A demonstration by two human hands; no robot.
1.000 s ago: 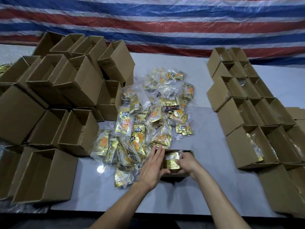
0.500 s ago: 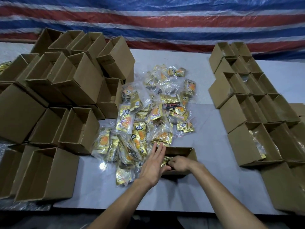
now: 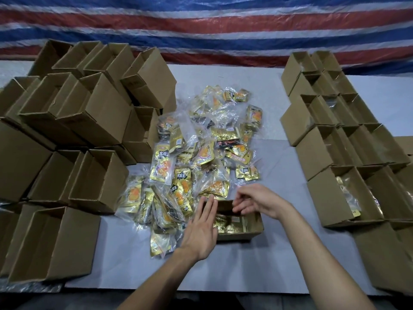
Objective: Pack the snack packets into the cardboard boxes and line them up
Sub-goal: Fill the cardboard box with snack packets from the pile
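A heap of gold snack packets (image 3: 201,157) in clear wrap lies in the middle of the table. Just in front of it stands an open cardboard box (image 3: 248,231) with gold packets inside. My left hand (image 3: 201,229) lies flat with straight fingers against the box's left side, partly over the edge of the heap. My right hand (image 3: 254,201) hovers above the box's far rim, fingers loosely curled, holding nothing.
A jumble of empty cardboard boxes (image 3: 89,121) fills the left side of the grey table (image 3: 279,260). Rows of open boxes (image 3: 342,157) stand lined up on the right, some with packets inside. A striped tarp (image 3: 201,30) hangs behind.
My right hand has come up out of the box, leaving the packet inside. My left hand stayed by the box's left side.
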